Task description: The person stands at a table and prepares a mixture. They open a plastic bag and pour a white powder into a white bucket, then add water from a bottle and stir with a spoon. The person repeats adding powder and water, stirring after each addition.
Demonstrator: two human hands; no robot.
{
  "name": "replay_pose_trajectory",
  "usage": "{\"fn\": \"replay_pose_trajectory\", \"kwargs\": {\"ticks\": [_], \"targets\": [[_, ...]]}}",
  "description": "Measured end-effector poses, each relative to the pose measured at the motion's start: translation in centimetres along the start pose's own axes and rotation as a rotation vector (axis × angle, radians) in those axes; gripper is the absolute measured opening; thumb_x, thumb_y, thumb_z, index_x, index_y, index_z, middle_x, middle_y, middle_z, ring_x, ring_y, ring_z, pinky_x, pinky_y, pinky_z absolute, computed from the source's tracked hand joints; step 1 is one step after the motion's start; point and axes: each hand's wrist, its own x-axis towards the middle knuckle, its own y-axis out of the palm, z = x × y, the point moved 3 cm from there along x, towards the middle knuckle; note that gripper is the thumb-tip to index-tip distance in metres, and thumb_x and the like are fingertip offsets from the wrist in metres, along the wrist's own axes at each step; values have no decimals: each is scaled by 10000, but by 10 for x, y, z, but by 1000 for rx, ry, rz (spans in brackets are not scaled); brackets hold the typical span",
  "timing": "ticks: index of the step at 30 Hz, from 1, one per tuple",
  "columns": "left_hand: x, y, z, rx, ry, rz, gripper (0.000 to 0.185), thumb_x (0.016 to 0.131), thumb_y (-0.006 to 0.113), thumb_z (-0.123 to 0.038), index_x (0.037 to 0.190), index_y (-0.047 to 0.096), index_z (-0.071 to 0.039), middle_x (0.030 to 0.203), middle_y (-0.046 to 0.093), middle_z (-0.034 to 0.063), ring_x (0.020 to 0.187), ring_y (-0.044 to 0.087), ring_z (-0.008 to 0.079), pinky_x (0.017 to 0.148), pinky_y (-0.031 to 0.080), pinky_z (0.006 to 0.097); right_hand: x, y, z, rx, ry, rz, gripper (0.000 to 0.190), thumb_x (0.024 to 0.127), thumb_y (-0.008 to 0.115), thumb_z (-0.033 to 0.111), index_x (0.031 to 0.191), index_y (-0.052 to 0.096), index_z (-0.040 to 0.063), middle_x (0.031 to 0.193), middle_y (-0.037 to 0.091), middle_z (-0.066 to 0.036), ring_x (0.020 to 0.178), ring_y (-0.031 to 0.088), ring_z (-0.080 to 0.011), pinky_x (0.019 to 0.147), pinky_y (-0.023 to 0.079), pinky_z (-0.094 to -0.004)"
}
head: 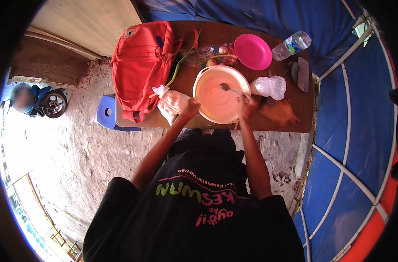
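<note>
A round plastic basin point(200, 76) stands near the front edge of the wooden table, with a pale, smooth mixture point(215, 106) in it. My right hand point(247, 104) is closed on the handle of a metal spoon point(224, 86), whose bowl rests in the mixture. At the basin's left rim is my left hand point(189, 108), its fingers gripping the edge. A tied plastic bag of white powder point(171, 101) lies just left of that hand. To the right of the basin sit a clear plastic bag with white contents point(269, 87) and an orange plastic bag point(280, 112).
A red backpack point(140, 62) covers the table's left side. Behind the basin lie a pink plate point(253, 51), a bag of shallots point(223, 59) and green stalks point(179, 65). A water bottle point(292, 46) lies back right. A blue stool point(106, 112) stands left; a person point(22, 97) is farther off.
</note>
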Motion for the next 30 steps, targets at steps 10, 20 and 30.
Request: {"fn": "replay_pose_trajectory", "kwargs": {"ticks": [10, 20, 30], "targets": [[-6, 1, -13, -30, -68, 64, 422, 931, 566, -113, 1322, 430, -33, 967, 638, 117, 815, 661, 191, 733, 602, 350, -38, 43, 26, -904, -204, 598, 230, 812, 617, 149, 995, 731, 68, 808, 692, -203, 775, 687, -368, 694, 543, -464], [-12, 1, -24, -62, -28, 47, 671, 904, 588, -61, 1465, 219, -72, 973, 620, 132, 787, 663, 202, 685, 606, 367, -23, 16, 28, -1055, -177, 568, 191, 852, 578, 185, 883, 739, 87, 788, 696, -197, 741, 690, -378, 684, 552, -485], [-8, -1, -12, -153, 5, 41, 619, 905, 617, -68, 1435, 301, -120, 945, 647, 95, 761, 678, 199, 708, 616, 382, -37, 33, 32, -1122, 31, 618, 250, 874, 549, 181, 1006, 731, 72, 846, 701, -216, 814, 699, -367, 740, 560, -465]]}}
